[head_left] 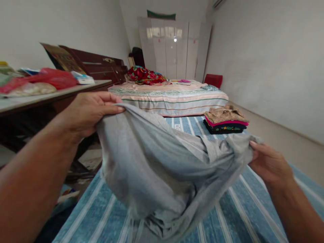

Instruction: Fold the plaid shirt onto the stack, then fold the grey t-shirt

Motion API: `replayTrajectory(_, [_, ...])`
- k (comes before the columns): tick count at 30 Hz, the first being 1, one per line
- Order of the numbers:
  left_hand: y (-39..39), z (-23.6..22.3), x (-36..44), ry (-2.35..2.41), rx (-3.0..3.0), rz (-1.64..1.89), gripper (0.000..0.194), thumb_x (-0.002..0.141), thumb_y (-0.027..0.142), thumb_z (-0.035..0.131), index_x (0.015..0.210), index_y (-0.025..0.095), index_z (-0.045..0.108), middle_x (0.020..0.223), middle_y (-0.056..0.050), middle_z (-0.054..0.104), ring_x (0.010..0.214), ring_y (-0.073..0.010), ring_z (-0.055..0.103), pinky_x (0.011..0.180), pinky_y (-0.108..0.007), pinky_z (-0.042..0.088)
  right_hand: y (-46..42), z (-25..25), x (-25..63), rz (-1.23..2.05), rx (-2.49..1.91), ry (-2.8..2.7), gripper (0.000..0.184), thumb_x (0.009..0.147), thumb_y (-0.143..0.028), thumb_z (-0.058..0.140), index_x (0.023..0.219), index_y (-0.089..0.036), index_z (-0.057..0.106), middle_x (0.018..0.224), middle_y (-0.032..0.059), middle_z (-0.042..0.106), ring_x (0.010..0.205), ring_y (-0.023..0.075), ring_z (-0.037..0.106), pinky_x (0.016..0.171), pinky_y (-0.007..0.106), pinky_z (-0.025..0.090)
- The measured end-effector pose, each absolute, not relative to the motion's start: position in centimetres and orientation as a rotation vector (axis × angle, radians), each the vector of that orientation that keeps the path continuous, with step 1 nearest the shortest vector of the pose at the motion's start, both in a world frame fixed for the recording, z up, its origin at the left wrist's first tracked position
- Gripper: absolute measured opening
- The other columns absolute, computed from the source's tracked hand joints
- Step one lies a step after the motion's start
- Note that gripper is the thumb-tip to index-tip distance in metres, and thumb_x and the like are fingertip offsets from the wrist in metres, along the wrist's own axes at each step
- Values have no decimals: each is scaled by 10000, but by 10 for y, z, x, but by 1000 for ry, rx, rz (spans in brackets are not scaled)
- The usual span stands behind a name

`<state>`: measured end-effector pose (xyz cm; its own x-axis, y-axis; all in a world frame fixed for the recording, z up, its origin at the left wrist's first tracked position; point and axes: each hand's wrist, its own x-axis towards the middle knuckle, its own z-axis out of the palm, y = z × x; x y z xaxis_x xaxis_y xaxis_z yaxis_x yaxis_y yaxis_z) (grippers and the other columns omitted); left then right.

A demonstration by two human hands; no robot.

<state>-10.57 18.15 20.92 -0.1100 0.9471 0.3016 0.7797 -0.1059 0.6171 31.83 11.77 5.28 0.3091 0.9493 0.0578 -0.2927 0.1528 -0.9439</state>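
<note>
A light grey garment point(152, 168) hangs in loose folds between my two hands; its exact kind does not show. My left hand point(89, 113) pinches its upper left corner between thumb and fingers. On the other side, my right hand point(269, 162) grips the bunched right end. The cloth sags in the middle, and its lower part reaches down over the blue striped bedspread point(238, 202). Beyond my right hand, a stack of folded clothes point(225, 119) in brown, pink and black lies on that bedspread.
A side table point(101, 84) with red plastic bags point(58, 78) stands on the left. Behind is another bed point(174, 98) with a red floral bundle point(146, 76). A white wardrobe point(174, 50) and a red chair point(213, 80) are farther back.
</note>
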Motion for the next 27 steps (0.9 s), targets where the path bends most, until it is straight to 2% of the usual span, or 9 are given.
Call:
replayTrajectory(3, [249, 215, -99, 2006, 2024, 1122, 458, 881, 279, 366, 1148, -78, 471, 957, -39, 570, 863, -117, 546, 729, -268, 327, 191, 64, 300, 1103, -955, -792, 207, 683, -188, 573, 887, -192, 604, 925, 34, 650, 819, 165, 627, 689, 267, 517])
replayTrajectory(5, [290, 200, -93, 2243, 2017, 972, 465, 872, 293, 424, 1150, -77, 470, 1069, -95, 578, 949, -185, 553, 743, -258, 356, 236, 57, 287, 1072, -1151, -738, 189, 769, -196, 497, 949, -207, 554, 931, 18, 640, 777, 118, 624, 649, 218, 506])
replayTrajectory(7, [317, 171, -88, 2373, 2025, 777, 503, 850, 320, 491, 1154, -80, 464, 1148, -178, 575, 1019, -239, 545, 779, -270, 390, 265, 39, 274, 1091, -1270, -719, 192, 817, -245, 492, 1005, -206, 501, 877, 31, 636, 705, 131, 628, 610, 253, 519])
replayTrajectory(9, [326, 132, -87, 2386, 2018, 682, 480, 830, 311, 532, 1151, -44, 491, 1157, -207, 589, 1042, -256, 553, 816, -285, 406, 273, 12, 263, 1114, -1409, -715, 301, 784, -276, 582, 1045, -190, 459, 770, 33, 625, 595, 156, 617, 536, 289, 517])
replayTrajectory(11, [320, 90, -91, 2337, 2045, 555, 359, 801, 282, 562, 1082, 60, 576, 1130, -152, 629, 1050, -238, 566, 846, -268, 403, 262, -16, 255, 1108, -1523, -745, 410, 750, -277, 635, 1094, -194, 429, 694, -6, 603, 522, 147, 593, 470, 258, 489])
replayTrajectory(16, [260, 15, -117, 2251, 1991, 310, 222, 727, 321, 575, 839, 143, 647, 894, -108, 687, 895, -249, 630, 744, -278, 434, 213, -52, 246, 1177, -1634, -986, 274, 728, -267, 633, 959, -165, 526, 588, -24, 587, 475, 120, 575, 408, 173, 408])
replayTrajectory(20, [200, -5, -135, 2087, 1824, 291, 322, 745, 470, 485, 647, 189, 606, 603, -21, 621, 658, -196, 610, 578, -249, 405, 185, -51, 232, 1258, -1698, -1155, 275, 769, -309, 578, 1000, -178, 509, 484, -65, 538, 347, 117, 503, 326, 171, 334])
replayTrajectory(24, [157, -7, -138, 1859, 1765, 391, 451, 713, 603, 459, 655, 180, 606, 610, 5, 562, 639, -176, 545, 539, -243, 363, 149, -54, 202, 1315, -1690, -1439, 226, 782, -283, 553, 983, -186, 513, 469, -90, 495, 322, 110, 468, 310, 171, 298])
replayTrajectory(27, [138, -7, -137, 1756, 1760, 373, 484, 692, 625, 471, 738, 169, 626, 613, 18, 531, 628, -166, 522, 536, -242, 361, 116, -55, 180, 1219, -1612, -1748, 246, 801, -260, 528, 1036, -189, 510, 510, -91, 483, 369, 105, 479, 368, 186, 323])
